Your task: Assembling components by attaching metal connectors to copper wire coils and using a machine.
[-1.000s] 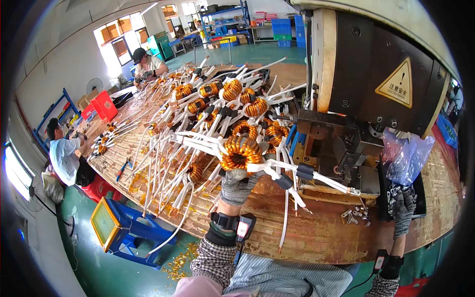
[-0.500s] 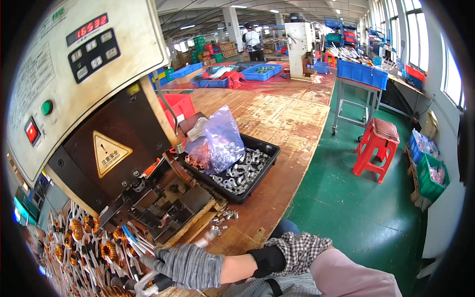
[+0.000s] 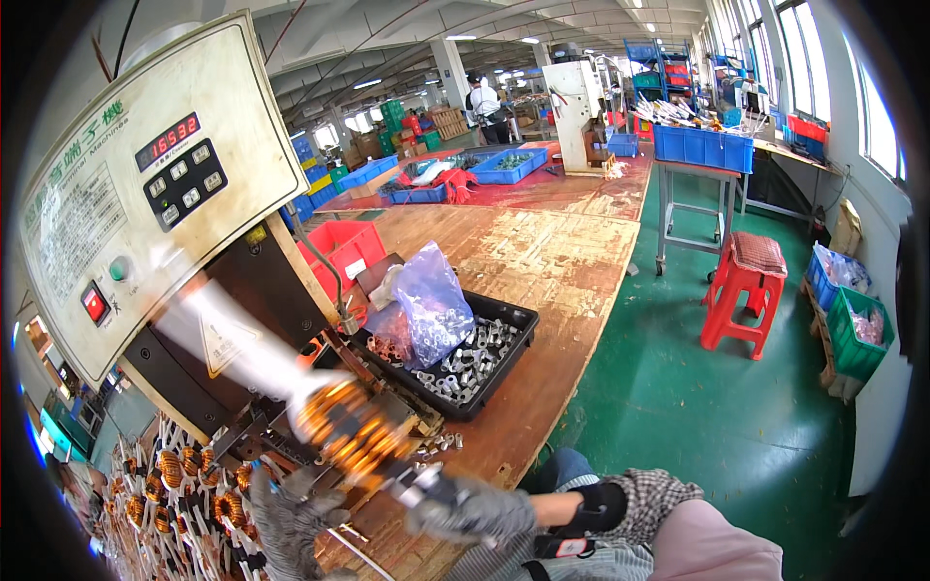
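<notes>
My right hand (image 3: pixel 475 511), in a grey glove, is closed on the lower leads of a copper-wound coil (image 3: pixel 351 428). The coil is tilted, and its white leads (image 3: pixel 228 334) stretch up and left in a blur across the machine's front. To the left, my gloved left hand (image 3: pixel 291 523) has its fingers apart over the near table edge, with nothing seen in its grip. A thin white lead with a metal end (image 3: pixel 360 549) lies beside it. A pile of similar coils (image 3: pixel 228 508) with white leads is left of that hand. The raised coil partly hides the press tooling.
The terminal crimping machine (image 3: pixel 174 184) stands at left. Behind the coil are a black tray (image 3: pixel 499 373) of metal terminals, a purple plastic bag (image 3: pixel 431 305) and a red bin (image 3: pixel 339 252). Loose terminals (image 3: pixel 444 443) lie on the wooden table. A red stool (image 3: pixel 744 290) stands on the floor at right.
My right hand has drawn back rightward from the coil pile and now holds a coil raised before the machine. My left hand has come into clear view. The whole view has shifted slightly.
</notes>
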`<state>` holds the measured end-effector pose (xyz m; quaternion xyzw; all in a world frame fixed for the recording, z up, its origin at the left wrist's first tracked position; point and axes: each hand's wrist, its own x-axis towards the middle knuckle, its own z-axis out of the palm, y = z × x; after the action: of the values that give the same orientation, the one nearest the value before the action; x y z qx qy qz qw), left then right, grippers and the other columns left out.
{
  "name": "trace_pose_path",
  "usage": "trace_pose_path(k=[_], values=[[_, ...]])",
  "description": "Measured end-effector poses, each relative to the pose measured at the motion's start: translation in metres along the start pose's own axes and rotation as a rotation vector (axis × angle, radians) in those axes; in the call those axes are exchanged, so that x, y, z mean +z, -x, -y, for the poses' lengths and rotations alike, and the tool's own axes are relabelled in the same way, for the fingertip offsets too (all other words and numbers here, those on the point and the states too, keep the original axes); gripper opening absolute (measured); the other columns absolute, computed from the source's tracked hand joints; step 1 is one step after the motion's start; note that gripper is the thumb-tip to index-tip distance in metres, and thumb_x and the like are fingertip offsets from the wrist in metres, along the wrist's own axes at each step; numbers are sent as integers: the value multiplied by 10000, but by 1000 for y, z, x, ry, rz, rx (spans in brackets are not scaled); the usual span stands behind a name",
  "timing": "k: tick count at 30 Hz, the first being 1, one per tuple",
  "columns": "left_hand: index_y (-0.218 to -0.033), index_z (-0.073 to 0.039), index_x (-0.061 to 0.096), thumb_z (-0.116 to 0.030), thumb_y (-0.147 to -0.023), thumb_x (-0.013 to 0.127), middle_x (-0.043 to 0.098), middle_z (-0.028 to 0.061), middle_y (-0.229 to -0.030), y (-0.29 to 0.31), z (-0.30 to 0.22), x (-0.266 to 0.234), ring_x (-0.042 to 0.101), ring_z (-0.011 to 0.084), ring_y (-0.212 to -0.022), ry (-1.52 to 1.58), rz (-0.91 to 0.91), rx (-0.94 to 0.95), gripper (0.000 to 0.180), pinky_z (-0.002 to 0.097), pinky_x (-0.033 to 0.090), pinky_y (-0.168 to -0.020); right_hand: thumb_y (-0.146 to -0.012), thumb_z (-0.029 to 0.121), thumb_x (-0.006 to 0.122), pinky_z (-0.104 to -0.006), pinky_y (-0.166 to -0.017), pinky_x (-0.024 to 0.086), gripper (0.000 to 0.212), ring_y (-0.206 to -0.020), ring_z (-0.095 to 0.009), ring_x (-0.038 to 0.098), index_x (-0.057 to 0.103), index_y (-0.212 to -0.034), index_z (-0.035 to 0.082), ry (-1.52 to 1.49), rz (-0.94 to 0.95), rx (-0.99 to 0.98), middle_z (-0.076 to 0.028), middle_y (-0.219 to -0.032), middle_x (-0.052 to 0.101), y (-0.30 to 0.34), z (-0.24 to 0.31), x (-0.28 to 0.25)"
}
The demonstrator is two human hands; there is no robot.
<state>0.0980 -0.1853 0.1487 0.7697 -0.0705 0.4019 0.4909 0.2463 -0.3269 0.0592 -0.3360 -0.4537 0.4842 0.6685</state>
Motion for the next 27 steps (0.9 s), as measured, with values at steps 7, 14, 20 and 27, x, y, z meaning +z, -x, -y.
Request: trace_pose_path(k=[7, 14, 20, 27], values=[[-1335, 21, 341, -280, -801, 659, 523, 136, -1204, 61, 22, -45, 572, 202, -982, -110, -34, -478, 691, 319, 480, -814, -820, 409, 601, -244, -510, 409, 369, -531, -71, 480, 627, -941, 60, 694, -1074, 116, 28, -644, 543, 95, 51, -98], [-1319, 8, 371, -241, -847, 605, 551, 146, -1150, 121, 63, -90, 592, 212, -897, -148, -277, -672, 583, 309, 505, -748, -866, 321, 557, -265, -463, 390, 256, -524, -80, 475, 574, -1019, 116, 1064, -1237, -21, 40, -659, 544, 146, 33, -252], [-1278, 11, 419, -262, -896, 550, 562, 110, -1086, 112, 46, -90, 590, 195, -906, -240, -342, -756, 488, 299, 502, -747, -869, 337, 525, -384, -498, 425, 266, -537, -206, 509, 566, -1020, 121, 1579, -1508, 371, -5, -739, 568, 88, 136, -428], [-1256, 6, 419, -92, -824, 640, 588, 106, -1045, 99, 58, -119, 576, 182, -920, -37, -407, -772, 495, 293, 480, -786, -926, 168, 467, -310, -979, 349, 345, -1111, -236, 479, 478, -1209, -29, 1618, -987, -296, -157, -1221, 506, 44, 130, -378]])
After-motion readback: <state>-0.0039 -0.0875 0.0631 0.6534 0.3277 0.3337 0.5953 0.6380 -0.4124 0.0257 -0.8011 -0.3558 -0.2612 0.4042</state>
